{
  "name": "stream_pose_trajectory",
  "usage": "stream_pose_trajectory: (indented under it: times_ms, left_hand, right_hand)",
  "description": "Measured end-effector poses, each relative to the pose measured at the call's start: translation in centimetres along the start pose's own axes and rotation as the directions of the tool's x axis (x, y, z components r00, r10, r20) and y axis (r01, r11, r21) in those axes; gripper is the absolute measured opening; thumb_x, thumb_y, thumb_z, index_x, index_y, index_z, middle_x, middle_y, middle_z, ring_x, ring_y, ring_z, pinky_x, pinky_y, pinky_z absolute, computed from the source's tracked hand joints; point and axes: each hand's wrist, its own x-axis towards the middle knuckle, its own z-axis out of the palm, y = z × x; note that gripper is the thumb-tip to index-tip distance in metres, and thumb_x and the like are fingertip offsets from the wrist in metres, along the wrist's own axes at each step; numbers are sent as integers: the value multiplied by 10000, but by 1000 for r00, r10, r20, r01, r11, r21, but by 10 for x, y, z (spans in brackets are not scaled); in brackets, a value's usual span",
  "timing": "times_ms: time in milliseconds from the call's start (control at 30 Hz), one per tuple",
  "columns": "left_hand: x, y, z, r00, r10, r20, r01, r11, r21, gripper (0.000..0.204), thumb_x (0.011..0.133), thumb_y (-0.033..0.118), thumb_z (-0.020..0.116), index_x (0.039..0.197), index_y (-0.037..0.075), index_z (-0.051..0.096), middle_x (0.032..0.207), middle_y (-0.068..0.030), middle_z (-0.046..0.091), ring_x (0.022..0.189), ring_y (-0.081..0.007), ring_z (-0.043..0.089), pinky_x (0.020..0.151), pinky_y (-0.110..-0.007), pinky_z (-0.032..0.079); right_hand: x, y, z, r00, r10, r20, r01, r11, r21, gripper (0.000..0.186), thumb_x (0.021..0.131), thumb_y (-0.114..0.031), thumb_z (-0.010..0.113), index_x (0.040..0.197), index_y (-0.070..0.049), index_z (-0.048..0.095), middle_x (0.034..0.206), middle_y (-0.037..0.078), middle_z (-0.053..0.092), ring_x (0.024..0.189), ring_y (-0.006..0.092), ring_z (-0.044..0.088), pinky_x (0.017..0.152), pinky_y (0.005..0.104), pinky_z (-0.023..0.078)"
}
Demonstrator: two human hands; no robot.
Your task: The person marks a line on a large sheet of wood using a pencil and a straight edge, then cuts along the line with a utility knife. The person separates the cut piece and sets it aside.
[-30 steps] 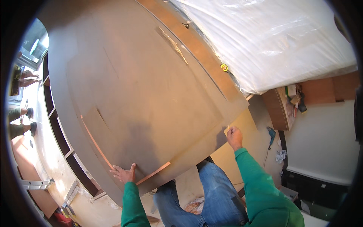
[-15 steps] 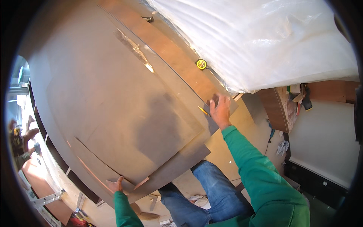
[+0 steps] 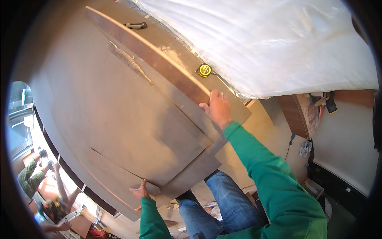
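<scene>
My right hand (image 3: pixel 218 109) grips the near end of a long, narrow brown strip (image 3: pixel 147 47), tilted up on its edge, its pale edge upward. Beneath it spreads a large grey-brown sheet (image 3: pixel 73 103) with thinner pieces on it and a torn patch near the strip. My left hand (image 3: pixel 139 190) rests at the corner of a small flat piece (image 3: pixel 119 171) at the lower left, thumb and fingers apart. A yellow-and-black tape measure (image 3: pixel 205 70) and a dark-handled tool (image 3: pixel 136 25) lie beyond the strip along the far margin.
Clear plastic over a white padded item (image 3: pixel 286 44) fills the upper right. A wooden cabinet (image 3: pixel 291 117) with tools stands right, beside a cord and crumpled paper (image 3: pixel 305 149). Co-workers' arms (image 3: pixel 32 179) and a metal ladder (image 3: pixel 73 214) are at lower left, below a window (image 3: pixel 18 131).
My right hand has moved up from the pencil at the sheet's near edge and has lifted the strip onto its edge. My left hand's spread fingers have drawn in somewhat. The view has shifted.
</scene>
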Motion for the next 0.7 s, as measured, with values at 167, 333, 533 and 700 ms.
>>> stream_pose_trajectory:
  times_ms: [167, 333, 533, 700]
  left_hand:
    - [-23, 41, 3, 997, -76, 26, 68, 971, 231, 1161, 630, 466, 932, 1513, -108, 444, 1438, -347, 574, 1361, -468, 550, 1175, -510, 418]
    - [-39, 66, 27, 999, -42, -14, 45, 974, 223, 1132, 627, 478, 937, 1503, -67, 472, 1443, -327, 573, 1347, -450, 559, 1146, -548, 429]
    - [-106, 129, 58, 955, 281, 91, -295, 926, 234, 1166, 668, 455, 925, 1584, -1, 366, 1587, -327, 368, 1448, -479, 394, 1182, -565, 360]
    - [-188, 235, 119, 919, 353, 177, -383, 906, 182, 1187, 680, 471, 930, 1610, 39, 332, 1609, -296, 353, 1451, -490, 390, 1170, -556, 376]
  right_hand:
    - [-58, -35, 10, 991, -59, 124, 32, 978, 208, 541, 1063, -501, 561, 1088, 39, 543, 943, 331, 696, 841, 477, 708, 724, 587, 557]
    - [-69, -47, 51, 981, 35, 191, -108, 917, 384, 706, 1068, -628, 434, 995, 43, 640, 887, 342, 698, 856, 540, 680, 771, 614, 540]
    - [-59, -40, -10, 968, -8, 250, -90, 921, 378, 786, 1054, -685, 411, 938, 47, 676, 893, 335, 697, 910, 503, 696, 796, 559, 526]
    - [-52, -51, -100, 954, -10, 300, -130, 887, 444, 763, 1063, -670, 441, 852, 42, 619, 716, 128, 544, 708, 235, 521, 698, 441, 463]
